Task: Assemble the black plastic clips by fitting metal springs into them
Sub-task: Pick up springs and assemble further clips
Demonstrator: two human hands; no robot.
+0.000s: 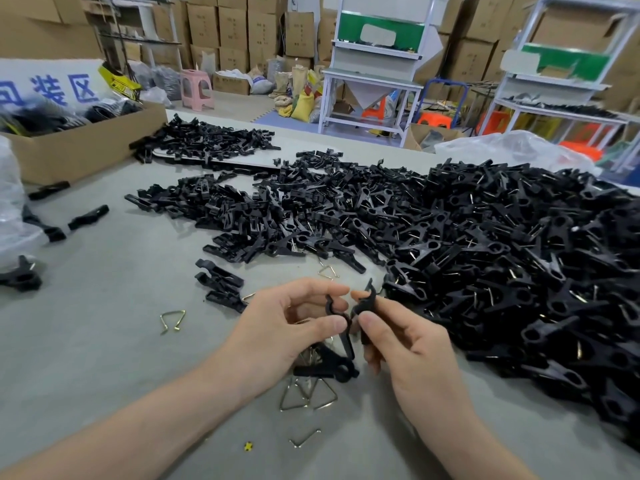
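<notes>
The bench [104, 341] has bare room left and near, but the heap of clips [519, 254] crowds the right, so if the left hand [277, 334], pinching one clip half [334, 308], and the right hand [415, 351], pinching the other half [367, 299], misalign, a piece may drop into it, away from the loose springs [308, 396] beneath.

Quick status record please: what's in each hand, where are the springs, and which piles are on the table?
left hand: pinches a clip half
right hand: pinches a second half, its top close to the first
spring in held halves: none visible
loose springs: on the table, below and left of the hands
finished clips: large pile at right, metal showing
loose halves: pile mid-table, farther back
box: cardboard, far left
</notes>
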